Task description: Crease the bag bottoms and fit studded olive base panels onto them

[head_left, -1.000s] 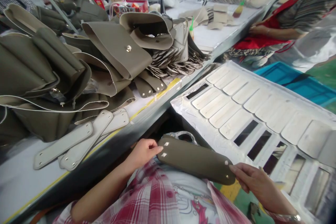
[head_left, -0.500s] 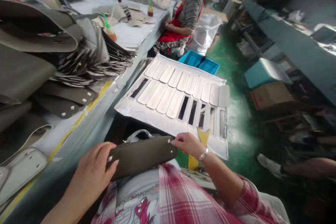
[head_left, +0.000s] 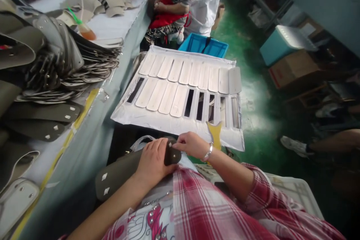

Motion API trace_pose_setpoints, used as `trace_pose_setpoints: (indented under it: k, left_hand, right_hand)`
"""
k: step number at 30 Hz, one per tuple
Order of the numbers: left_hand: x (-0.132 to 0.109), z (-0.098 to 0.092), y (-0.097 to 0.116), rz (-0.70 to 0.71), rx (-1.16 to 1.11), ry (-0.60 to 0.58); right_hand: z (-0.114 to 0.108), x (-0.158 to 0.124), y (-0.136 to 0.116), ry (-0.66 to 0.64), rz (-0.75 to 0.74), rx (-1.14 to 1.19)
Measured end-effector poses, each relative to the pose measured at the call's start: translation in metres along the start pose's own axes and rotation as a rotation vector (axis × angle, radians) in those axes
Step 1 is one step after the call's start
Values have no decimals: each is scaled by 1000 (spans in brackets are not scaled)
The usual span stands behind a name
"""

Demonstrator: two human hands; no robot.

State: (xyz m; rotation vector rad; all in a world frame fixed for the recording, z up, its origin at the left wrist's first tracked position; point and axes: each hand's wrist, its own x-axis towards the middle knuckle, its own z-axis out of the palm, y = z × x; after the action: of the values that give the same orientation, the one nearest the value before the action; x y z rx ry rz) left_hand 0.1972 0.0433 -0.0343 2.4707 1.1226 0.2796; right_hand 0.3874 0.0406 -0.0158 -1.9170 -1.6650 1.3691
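Head view: left hand (head_left: 152, 161) and right hand (head_left: 193, 145) grip an olive strap (head_left: 120, 170); a bottle (head_left: 82, 27) holds amber liquid (head_left: 89, 35).

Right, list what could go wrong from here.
The left hand grips the dark strip near one end, so the other might swing. The white tab by the right hand could tear. The bottle of amber liquid near the stacked straps might stain them if knocked.

A blue crate (head_left: 189, 43) sits near a white sack (head_left: 204, 5).
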Motion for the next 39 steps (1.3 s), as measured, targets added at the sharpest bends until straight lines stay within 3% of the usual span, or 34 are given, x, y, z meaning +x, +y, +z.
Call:
trace_pose_setpoints:
  k: [13, 31, 39]
  left_hand:
    - [1, 4, 7, 28, 38, 82]
    - [5, 4, 3, 32, 51, 49]
    - [-5, 0, 7, 81, 112, 105]
  right_hand:
    - [-4, 0, 3, 20, -67, -93]
    - [0, 0, -3, 86, -128, -298]
    - [12, -4, 16, 188, -53, -65]
